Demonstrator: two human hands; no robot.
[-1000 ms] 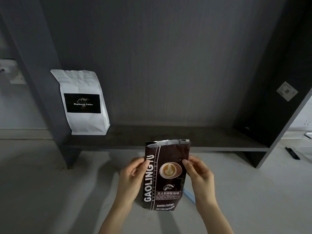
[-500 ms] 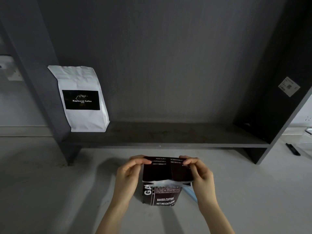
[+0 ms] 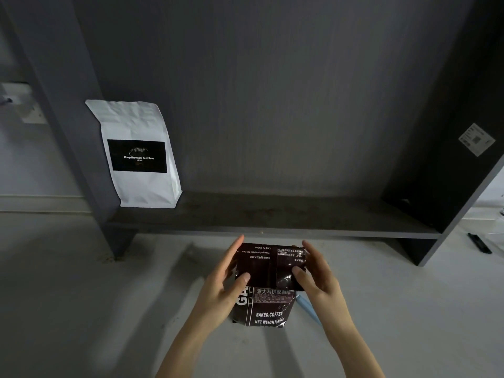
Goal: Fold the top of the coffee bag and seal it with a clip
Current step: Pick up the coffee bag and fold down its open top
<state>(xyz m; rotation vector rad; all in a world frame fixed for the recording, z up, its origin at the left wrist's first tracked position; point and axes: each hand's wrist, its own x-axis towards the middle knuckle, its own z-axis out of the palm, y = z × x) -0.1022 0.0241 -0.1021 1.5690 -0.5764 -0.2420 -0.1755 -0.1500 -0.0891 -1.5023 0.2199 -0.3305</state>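
Down on the floor, just in front of the shelf (image 3: 272, 222), sits the coffee bag (image 3: 268, 309), top flap folded forward. Left hand (image 3: 223, 290) and right hand (image 3: 317, 279) each pinch a flap edge, thumbs on front.

Floor (image 3: 81, 309) lies open on both sides of the hands; shelf (image 3: 272, 216) is clear right of the white coffee bag (image 3: 139, 156).

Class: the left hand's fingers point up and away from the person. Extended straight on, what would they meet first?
Probably the front edge of the dark shelf: the left hand holds the brown coffee bag just before it, fingers aimed there. Depth is uncertain.
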